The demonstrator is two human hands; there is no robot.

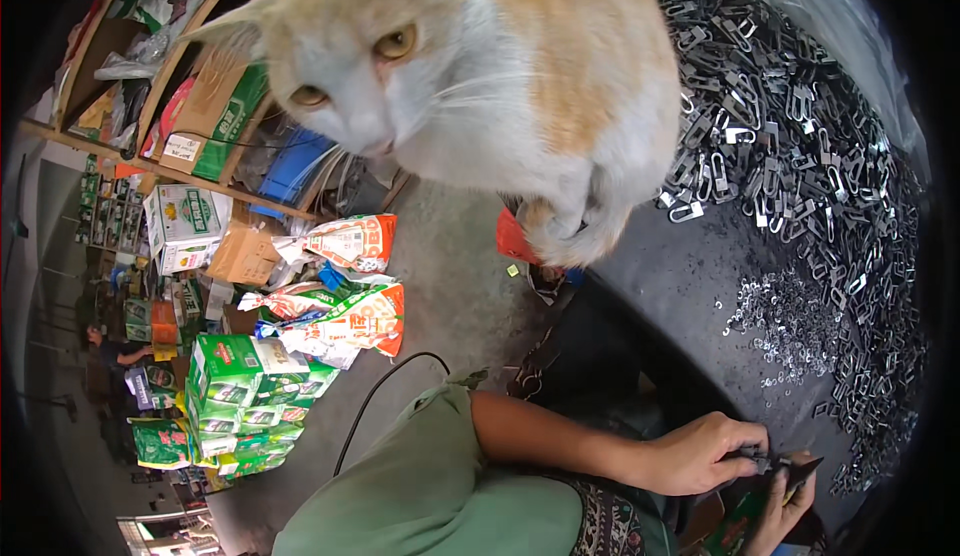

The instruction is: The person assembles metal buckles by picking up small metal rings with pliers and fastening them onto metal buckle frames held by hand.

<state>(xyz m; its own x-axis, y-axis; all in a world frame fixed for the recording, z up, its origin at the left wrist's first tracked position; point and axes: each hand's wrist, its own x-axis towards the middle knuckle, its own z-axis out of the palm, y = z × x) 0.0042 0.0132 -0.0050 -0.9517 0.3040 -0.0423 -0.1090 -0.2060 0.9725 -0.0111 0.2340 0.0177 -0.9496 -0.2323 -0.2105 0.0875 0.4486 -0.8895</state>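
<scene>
Pinching a small dark metal piece [759, 460], the left hand [705, 454] has its fingers narrow, and the piece lies between their tips, near the edge of the grey surface [690, 276]. The right hand [783, 518] is just beside, its fingers holding a dark flat piece [803, 474]; whether both pieces join, I cannot tell. Printed labels show on green cartons [228, 388] and orange-and-white plastic bags [372, 324]. Looped metal parts [745, 106], shiny and flat, form a pile beside a soft-furred cat [560, 86].
</scene>
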